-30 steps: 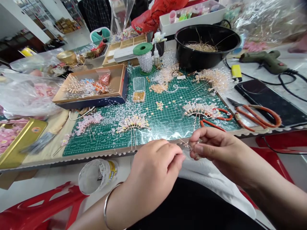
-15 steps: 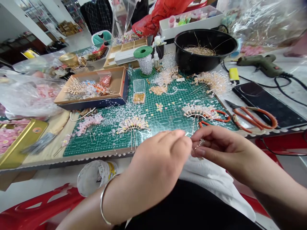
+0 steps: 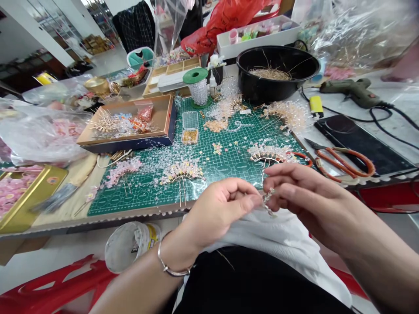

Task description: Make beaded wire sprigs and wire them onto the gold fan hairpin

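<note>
Over my lap, at the table's front edge, my left hand (image 3: 218, 209) pinches one end of a small beaded wire piece (image 3: 269, 201) between thumb and fingers. My right hand (image 3: 304, 196) closes on its other side, fingertips touching the clear beads. Part of the piece is hidden by the fingers. Just beyond the hands lies a beaded hair comb (image 3: 273, 152) with pink and clear beads, its prongs toward me. Another pink and yellow comb (image 3: 181, 172) rests left of it on the green cutting mat (image 3: 229, 168), and a pink hairpin piece (image 3: 122, 172) farther left.
Orange-handled scissors (image 3: 347, 161) and a dark phone (image 3: 366, 139) lie at right, near a glue gun (image 3: 353, 90). A black basin (image 3: 278, 87), a bead spool (image 3: 198, 89) and a cardboard box (image 3: 131, 141) stand behind. Below the table is a white bucket (image 3: 122, 248).
My left hand has turned, so its thumb now shows, and has drawn down slightly. More of the beaded wire piece shows between my hands. My right hand has shifted a little right and opened slightly.
</note>
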Demonstrator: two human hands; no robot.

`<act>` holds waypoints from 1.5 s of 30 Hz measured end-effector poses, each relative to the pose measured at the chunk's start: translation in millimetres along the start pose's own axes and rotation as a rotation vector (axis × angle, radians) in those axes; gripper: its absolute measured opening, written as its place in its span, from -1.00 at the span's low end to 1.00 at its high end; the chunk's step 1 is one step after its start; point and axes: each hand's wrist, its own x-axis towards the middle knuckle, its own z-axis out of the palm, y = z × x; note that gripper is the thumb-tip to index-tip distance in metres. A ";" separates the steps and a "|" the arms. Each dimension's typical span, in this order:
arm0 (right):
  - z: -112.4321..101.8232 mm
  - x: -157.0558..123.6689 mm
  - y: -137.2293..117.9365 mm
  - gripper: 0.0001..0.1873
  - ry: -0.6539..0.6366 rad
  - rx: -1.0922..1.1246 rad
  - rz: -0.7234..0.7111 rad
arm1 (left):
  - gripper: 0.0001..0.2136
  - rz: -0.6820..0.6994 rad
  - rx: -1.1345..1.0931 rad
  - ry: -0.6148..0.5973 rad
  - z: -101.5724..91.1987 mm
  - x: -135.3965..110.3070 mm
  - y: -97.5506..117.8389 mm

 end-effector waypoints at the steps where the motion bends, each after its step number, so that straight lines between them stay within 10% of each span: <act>1: 2.4 0.0 1.5 -0.73 0.027 0.048 0.024 | -0.81 0.035 -0.020 0.073 2.0 0.0 -3.2; 13: 36.0 0.0 7.5 -0.61 -0.098 0.224 0.193 | -0.83 0.190 -0.015 0.141 15.5 -11.0 -6.7; 23: 18.6 -8.5 6.4 -0.76 -0.127 0.276 0.256 | -0.77 -0.002 0.060 0.000 -0.9 -12.3 -3.8; 29: 9.5 -12.0 7.6 -0.70 -0.135 0.065 0.238 | -0.77 -0.025 0.361 -0.083 -8.1 -12.1 9.3; 38: 1.8 -21.1 3.2 -0.83 -0.104 -0.697 -0.174 | -0.74 -0.120 0.383 -0.123 -7.9 -8.9 11.7; 45: -0.6 -10.3 5.9 -0.74 -0.065 -0.599 -0.133 | -0.83 -0.144 0.143 -0.134 -7.9 -5.6 8.7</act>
